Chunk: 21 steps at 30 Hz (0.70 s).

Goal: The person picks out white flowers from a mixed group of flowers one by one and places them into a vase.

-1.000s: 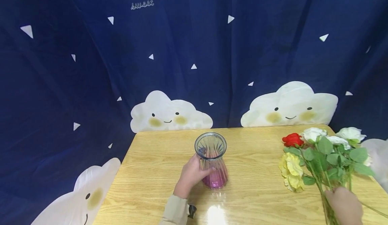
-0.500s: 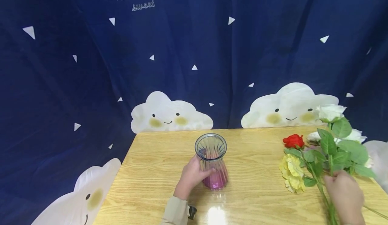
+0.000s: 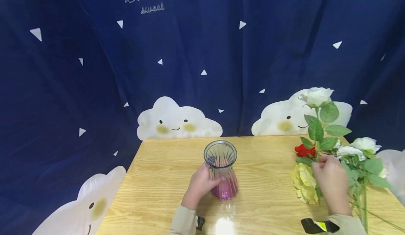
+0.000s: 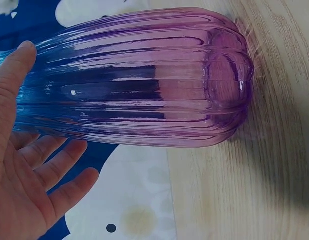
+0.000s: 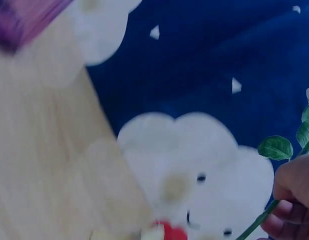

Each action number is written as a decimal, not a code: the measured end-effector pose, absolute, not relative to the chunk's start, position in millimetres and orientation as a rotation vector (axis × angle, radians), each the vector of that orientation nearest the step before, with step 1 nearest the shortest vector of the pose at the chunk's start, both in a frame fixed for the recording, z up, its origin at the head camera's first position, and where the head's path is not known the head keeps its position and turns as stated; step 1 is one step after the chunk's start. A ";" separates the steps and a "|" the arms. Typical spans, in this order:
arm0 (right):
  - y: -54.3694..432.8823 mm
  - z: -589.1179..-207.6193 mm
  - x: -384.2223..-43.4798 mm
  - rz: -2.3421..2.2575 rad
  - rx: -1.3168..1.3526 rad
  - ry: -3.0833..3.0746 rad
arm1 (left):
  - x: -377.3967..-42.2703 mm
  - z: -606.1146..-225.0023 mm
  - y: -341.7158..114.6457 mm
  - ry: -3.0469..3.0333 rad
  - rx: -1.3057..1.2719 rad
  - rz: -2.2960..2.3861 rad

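Observation:
A ribbed glass vase (image 3: 224, 185), blue at the rim and purple-pink at the base, stands upright on the wooden table. My left hand (image 3: 202, 182) grips its neck from the left, thumb on one side and fingers on the other, as the left wrist view shows with the hand (image 4: 24, 170) near the blue end. On the right, my right hand (image 3: 332, 178) pinches the green stem (image 5: 258, 222) of a white rose (image 3: 316, 96). The bloom points up, above the table's far edge in the head view, with green leaves (image 3: 315, 129) below it.
Beneath and beside the right hand lie a red rose (image 3: 305, 150), a yellow flower (image 3: 303, 184) and several white flowers (image 3: 365, 145) with long stems (image 3: 364, 203). A dark blue curtain (image 3: 202, 34) with white clouds hangs behind the table (image 3: 158, 185).
My right hand has lifted the white rose out of the bunch and moved it left and up. The left hand and vase have stayed in place.

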State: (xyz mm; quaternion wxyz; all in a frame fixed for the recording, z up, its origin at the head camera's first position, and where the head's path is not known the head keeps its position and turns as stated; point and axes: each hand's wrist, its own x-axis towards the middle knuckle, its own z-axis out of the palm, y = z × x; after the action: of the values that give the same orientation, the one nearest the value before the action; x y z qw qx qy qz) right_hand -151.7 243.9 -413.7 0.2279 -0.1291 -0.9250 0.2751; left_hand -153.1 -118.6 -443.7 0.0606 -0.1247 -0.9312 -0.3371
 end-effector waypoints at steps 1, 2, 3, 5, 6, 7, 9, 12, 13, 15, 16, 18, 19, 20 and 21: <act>236.6 -409.5 -154.5 0.776 -0.342 -2.548 | -152.6 -443.4 -119.2 -2.819 -0.379 -1.020; 229.4 -405.5 -157.6 0.788 -0.321 -2.540 | -152.3 -443.1 -119.8 -2.820 -0.379 -1.022; 222.2 -402.4 -160.4 0.793 -0.301 -2.521 | -152.0 -443.1 -120.1 -2.819 -0.379 -1.024; 208.9 -396.3 -166.1 0.804 -0.249 -2.485 | -151.3 -442.9 -120.5 -2.820 -0.382 -1.025; 202.8 -393.1 -168.4 0.819 -0.226 -2.474 | -151.0 -443.0 -120.4 -2.822 -0.379 -1.026; 197.2 -390.1 -170.6 0.832 -0.209 -2.463 | -151.0 -443.4 -120.2 -2.824 -0.376 -1.027; 186.6 -384.9 -174.7 0.845 -0.178 -2.432 | -151.3 -443.9 -119.5 -2.829 -0.370 -1.024; 171.2 -374.7 -178.5 0.877 -0.164 -2.406 | -151.8 -443.5 -119.0 -2.832 -0.370 -1.026; 166.5 -371.5 -179.6 0.884 -0.163 -2.398 | -151.9 -443.5 -119.0 -2.832 -0.374 -1.022; 157.7 -365.5 -181.5 0.903 -0.151 -2.377 | -151.8 -442.9 -118.8 -2.828 -0.379 -1.023; 153.6 -362.8 -182.4 0.910 -0.141 -2.369 | -151.7 -442.7 -118.8 -2.826 -0.380 -1.026; 145.8 -357.5 -184.2 0.936 -0.109 -2.341 | -151.4 -442.2 -118.8 -2.824 -0.378 -1.024; 141.9 -354.9 -184.8 0.951 -0.089 -2.324 | -151.3 -442.1 -118.8 -2.826 -0.371 -1.028; 138.1 -352.1 -185.2 0.961 -0.067 -2.308 | -151.2 -442.2 -118.6 -2.826 -0.365 -1.031; 134.2 -349.4 -185.5 0.972 -0.046 -2.291 | -151.2 -442.5 -118.5 -2.824 -0.363 -1.035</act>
State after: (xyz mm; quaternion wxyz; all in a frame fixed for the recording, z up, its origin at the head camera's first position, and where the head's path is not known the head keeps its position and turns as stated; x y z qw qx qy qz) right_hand -185.5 134.2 -349.4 0.3205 -0.0176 -0.8719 0.3699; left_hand -151.2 -118.5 -442.5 0.0560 -0.1196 -0.9307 -0.3411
